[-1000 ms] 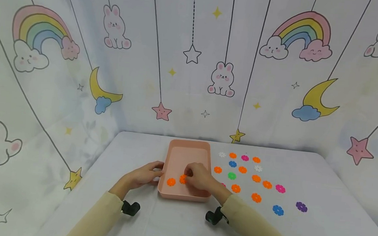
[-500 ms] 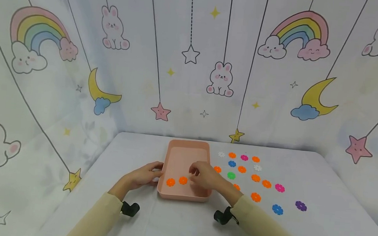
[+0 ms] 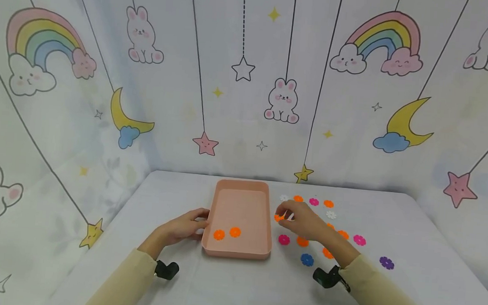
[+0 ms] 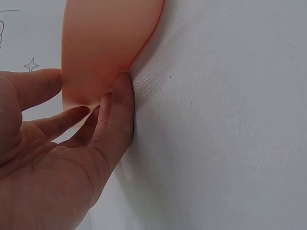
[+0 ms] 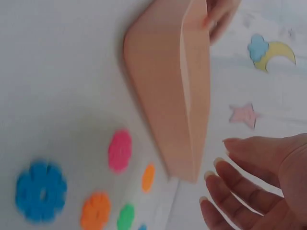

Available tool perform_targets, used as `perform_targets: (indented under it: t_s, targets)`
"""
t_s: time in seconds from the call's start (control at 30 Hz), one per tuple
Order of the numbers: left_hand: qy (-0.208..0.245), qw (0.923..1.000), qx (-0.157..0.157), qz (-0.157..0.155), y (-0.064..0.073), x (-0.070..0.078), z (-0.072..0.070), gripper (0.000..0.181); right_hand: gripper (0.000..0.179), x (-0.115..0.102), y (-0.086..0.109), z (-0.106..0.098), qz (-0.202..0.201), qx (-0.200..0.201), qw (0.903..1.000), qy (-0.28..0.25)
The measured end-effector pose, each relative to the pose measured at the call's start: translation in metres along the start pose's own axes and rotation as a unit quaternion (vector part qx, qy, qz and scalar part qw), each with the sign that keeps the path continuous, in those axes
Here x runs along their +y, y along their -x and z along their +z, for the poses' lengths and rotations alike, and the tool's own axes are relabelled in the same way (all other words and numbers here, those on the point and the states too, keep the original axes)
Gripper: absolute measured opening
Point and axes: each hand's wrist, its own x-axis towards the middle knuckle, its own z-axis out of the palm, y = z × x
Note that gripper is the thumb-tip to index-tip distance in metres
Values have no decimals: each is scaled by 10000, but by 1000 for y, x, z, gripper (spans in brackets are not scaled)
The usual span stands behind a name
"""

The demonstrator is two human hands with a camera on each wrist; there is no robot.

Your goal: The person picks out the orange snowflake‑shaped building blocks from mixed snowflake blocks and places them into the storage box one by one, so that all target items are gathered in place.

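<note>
My left hand [image 3: 184, 224] rests at the left side of a pink tray [image 3: 239, 254]. In the left wrist view its fingertips touch the outside of the tray wall [image 4: 108, 48], with the thumb up at the rim. Two orange notched flower-shaped discs [image 3: 219, 235] lie inside the tray near its front. Just right of the tray, my right hand [image 3: 303, 220] hovers with fingers apart over an orange flower disc [image 3: 279, 218]. The right wrist view shows nothing between the fingers of the right hand [image 5: 259, 182], and that orange disc [image 5: 148, 177] lies on the table.
Several more flower discs are spread on the white table right of the tray, among them a pink disc [image 3: 284, 240], a blue disc [image 3: 307, 259] and a purple disc [image 3: 387, 262]. The right forearm covers some. A patterned curtain [image 3: 180, 96] stands behind the table.
My right hand released an orange disc in the tray beside the other one, then moved right, out over the discs on the table. The left hand stayed at the tray's side.
</note>
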Motion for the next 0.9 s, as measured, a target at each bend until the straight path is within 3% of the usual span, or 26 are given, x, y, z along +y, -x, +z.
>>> perform_targets:
  t_s: [0.17, 0.43, 0.63, 0.9]
  targets:
    - [28, 10000, 36, 10, 0, -2, 0, 50, 23, 46, 13, -27, 274, 311, 9985, 345]
    - [64, 10000, 45, -30, -1, -4, 1, 51, 34, 116, 27, -58, 1451, 1121, 9825, 344]
    - [82, 10000, 33, -27, -2, -4, 0, 52, 45, 142, 27, -63, 2137, 1091, 9708, -49]
    - [109, 9999, 64, -42, -1, -1, -1, 51, 52, 166, 18, -56, 2915, 929, 9514, -357]
